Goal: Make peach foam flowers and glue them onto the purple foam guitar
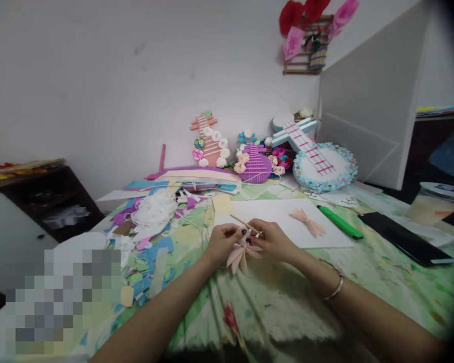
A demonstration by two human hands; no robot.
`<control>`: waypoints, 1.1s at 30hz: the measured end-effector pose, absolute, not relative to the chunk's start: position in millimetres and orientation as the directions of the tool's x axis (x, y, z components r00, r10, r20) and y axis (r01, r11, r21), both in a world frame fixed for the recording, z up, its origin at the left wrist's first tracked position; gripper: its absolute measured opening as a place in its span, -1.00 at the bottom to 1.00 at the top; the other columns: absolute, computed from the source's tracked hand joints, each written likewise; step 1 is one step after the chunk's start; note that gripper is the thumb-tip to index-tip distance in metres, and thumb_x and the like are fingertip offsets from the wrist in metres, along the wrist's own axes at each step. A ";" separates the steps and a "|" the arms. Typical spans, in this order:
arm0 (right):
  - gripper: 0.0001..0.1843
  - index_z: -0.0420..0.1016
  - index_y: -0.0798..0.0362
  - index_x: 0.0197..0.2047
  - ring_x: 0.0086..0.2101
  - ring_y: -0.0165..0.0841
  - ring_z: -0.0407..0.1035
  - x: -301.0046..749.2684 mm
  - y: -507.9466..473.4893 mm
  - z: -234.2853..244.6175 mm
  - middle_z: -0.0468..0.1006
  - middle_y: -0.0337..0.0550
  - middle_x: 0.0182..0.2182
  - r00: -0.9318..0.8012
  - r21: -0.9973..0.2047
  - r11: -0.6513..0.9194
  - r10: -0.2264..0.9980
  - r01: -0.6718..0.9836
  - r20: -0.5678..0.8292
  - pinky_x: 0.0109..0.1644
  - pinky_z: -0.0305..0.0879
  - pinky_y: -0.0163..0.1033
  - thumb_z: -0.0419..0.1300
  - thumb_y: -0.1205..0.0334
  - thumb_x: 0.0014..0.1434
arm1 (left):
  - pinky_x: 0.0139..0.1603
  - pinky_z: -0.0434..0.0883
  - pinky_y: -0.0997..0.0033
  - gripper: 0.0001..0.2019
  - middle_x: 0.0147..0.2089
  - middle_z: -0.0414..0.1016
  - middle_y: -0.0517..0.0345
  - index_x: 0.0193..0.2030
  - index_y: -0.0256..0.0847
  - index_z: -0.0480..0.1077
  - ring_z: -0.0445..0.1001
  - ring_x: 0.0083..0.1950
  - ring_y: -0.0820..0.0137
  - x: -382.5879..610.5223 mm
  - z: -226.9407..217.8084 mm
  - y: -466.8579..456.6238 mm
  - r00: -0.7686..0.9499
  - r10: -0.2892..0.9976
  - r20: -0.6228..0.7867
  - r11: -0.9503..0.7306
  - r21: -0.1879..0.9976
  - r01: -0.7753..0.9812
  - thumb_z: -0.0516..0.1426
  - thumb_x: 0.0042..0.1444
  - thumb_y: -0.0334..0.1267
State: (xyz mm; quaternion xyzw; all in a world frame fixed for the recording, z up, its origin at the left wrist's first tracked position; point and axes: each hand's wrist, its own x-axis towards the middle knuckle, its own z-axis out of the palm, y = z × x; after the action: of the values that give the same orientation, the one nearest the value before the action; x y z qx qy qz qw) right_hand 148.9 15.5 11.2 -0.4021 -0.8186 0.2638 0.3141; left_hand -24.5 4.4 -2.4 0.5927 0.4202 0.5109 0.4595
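Observation:
My left hand (224, 241) is closed, its fingertips pinching the top of a pale pink paper flower (239, 261). The petals fan out downward below the fingers. Close against it, my right hand (273, 241) is also closed, with a thin wooden stick (239, 220) between its fingers and its fingertips at the flower's edge. The exact grip at the flower's middle is hidden by the fingers. Just beyond the hands lies a white sheet of paper (336, 236), bearing a second pale pink bundle of paper petals (309, 223), narrow at its waist.
A green marker (340, 222) and black phone (404, 238) lie at right, near a lidded plastic cup (435, 204). White string (154, 212) and blue paper scraps (165, 247) cover the left. Decorated paper instruments, including a round white one (325, 164), lean along the back wall.

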 end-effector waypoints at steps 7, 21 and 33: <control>-0.89 0.44 0.06 -0.29 -0.47 -0.46 0.33 151.1 18.8 7.1 0.49 -0.28 -0.46 -0.487 -0.665 0.557 0.814 0.497 0.317 -0.41 0.13 -0.40 0.13 0.29 0.08 | -0.40 0.29 0.50 -0.74 -0.53 0.49 0.11 -0.46 -0.36 0.52 0.37 -0.48 0.46 -23.4 -3.9 4.9 0.116 0.971 0.207 -0.210 0.977 0.018 0.25 -0.12 -0.14; -0.91 0.41 0.08 -0.35 -0.48 -0.46 0.30 150.6 22.4 1.1 0.46 -0.30 -0.50 -0.506 -0.630 0.576 0.803 0.521 0.315 -0.41 0.10 -0.41 0.18 0.27 0.02 | -0.39 0.29 0.48 -0.74 -0.52 0.50 0.09 -0.46 -0.36 0.52 0.38 -0.47 0.44 -26.1 -7.4 7.2 0.114 0.967 0.227 -0.233 0.971 0.043 0.23 -0.11 -0.14; -0.73 0.53 0.06 -0.21 -0.40 -0.42 0.36 157.7 22.9 16.7 0.55 -0.17 -0.40 -0.589 -0.459 0.700 0.711 0.547 0.383 -0.32 0.13 -0.37 -0.01 0.31 0.22 | -0.46 0.26 0.52 -0.82 -0.56 0.46 0.16 -0.47 -0.34 0.52 0.34 -0.52 0.50 -29.4 -2.3 8.9 0.057 0.989 0.138 -0.134 0.989 -0.067 0.28 -0.22 -0.25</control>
State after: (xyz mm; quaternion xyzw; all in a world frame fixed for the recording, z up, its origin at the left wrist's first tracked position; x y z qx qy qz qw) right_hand 157.7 22.9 16.7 -0.3577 -0.8791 0.1479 0.2781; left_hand -29.4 8.9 -2.3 0.5320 0.4332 0.5329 0.4954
